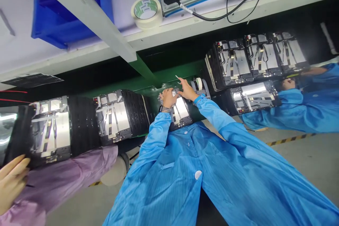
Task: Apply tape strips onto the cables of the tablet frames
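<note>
Left hand [168,97] sits curled on the far end of the panel [181,112] while the right hand [186,90], just beside it, pinches a tiny white strip [176,77] pointing far-left.

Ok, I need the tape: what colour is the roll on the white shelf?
The roll is cream, with a green-and-white core; head view shows it best.

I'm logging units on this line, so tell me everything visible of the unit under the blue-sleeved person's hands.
The unit is a rectangular assembly: a silvery metal plate crossed by dark strips, set in a black frame. It lies flat on the green belt, between similar units. The left hand, a watch at its wrist, rests on its far end; the right hand touches the same end, a small pale sliver at its fingertips. Finer parts are too small to tell.
</note>
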Demonstrator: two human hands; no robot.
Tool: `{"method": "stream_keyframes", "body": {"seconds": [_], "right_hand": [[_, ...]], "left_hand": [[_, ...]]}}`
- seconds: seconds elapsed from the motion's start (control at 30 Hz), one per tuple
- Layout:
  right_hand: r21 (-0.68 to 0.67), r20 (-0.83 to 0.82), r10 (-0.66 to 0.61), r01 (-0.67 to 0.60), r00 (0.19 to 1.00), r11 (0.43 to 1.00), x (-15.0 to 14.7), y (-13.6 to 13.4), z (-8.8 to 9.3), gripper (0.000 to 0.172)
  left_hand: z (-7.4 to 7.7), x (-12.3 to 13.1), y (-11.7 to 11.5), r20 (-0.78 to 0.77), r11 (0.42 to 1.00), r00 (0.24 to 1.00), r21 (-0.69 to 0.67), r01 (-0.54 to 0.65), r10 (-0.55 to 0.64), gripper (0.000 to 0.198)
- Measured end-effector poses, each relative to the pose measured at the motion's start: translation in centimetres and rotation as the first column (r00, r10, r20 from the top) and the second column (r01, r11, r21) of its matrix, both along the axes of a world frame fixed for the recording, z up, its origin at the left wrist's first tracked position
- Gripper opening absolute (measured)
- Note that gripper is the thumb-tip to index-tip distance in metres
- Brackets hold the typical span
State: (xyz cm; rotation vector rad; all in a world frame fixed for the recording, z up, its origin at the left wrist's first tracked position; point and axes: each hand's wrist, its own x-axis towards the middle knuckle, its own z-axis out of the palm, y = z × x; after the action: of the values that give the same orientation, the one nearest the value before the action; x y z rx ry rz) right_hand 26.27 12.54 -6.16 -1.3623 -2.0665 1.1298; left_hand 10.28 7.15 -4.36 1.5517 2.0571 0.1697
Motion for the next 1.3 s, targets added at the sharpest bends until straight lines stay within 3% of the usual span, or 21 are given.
{"method": "stream_keyframes", "body": {"seconds": [0.1,0.27,0.33,0.47,0.53,0.63,0.73,1.07,1.3], "right_hand": [[-0.009,0.03,0.079,-0.078,0.996,0.997,0.5,0.1,0.2,0.098],[-0.021,0.045,0.107,-0.107,0.993,0.994,0.8,0.2,0.7,0.103],[-0.013,0.021,0.078,-0.077,0.997,0.997,0.9,0.5,0.9,0.101],[-0.085,-0.07,-0.068,0.062,0.995,0.994,1.3,1.4,1.5,0.08],[-0.157,-0.072,0.0,-0.011,0.997,0.988,1.4,1.7,1.8,0.073],[-0.212,0.023,0.212,-0.202,0.977,0.956,0.7,2.1,2.4,0.073],[-0.231,0.139,0.308,-0.272,0.941,0.934,-0.4,2.2,3.0,0.076],[-0.206,0.309,0.358,-0.305,0.881,0.93,-1.8,2.5,4.2,0.085],[-0.176,0.359,0.332,-0.286,0.872,0.942,-2.3,2.2,3.0,0.094]], "left_hand": [[-0.1,-0.3,0.2,-0.007,1.0,1.0,-0.01,0.02,-0.02,0.049],[0.1,-1.0,0.5,-0.047,0.998,0.998,-0.046,0.033,-0.035,0.051],[0.2,-1.3,0.8,-0.061,0.996,0.998,-0.083,0.029,-0.034,0.053],[0.3,-1.8,1.7,-0.042,0.989,0.999,-0.145,0.024,-0.03,0.054],[0.4,-2.0,2.2,-0.016,0.986,1.0,-0.164,0.024,-0.027,0.055],[0.6,-2.3,2.7,0.019,0.978,0.999,-0.208,0.031,-0.028,0.057],[0.9,-2.5,3.0,0.032,0.968,0.999,-0.247,0.035,-0.028,0.058],[0.9,-2.7,2.8,0.038,0.969,0.999,-0.246,0.034,-0.025,0.062],[0.7,-2.7,2.8,0.037,0.968,0.999,-0.247,0.034,-0.026,0.064]]}}
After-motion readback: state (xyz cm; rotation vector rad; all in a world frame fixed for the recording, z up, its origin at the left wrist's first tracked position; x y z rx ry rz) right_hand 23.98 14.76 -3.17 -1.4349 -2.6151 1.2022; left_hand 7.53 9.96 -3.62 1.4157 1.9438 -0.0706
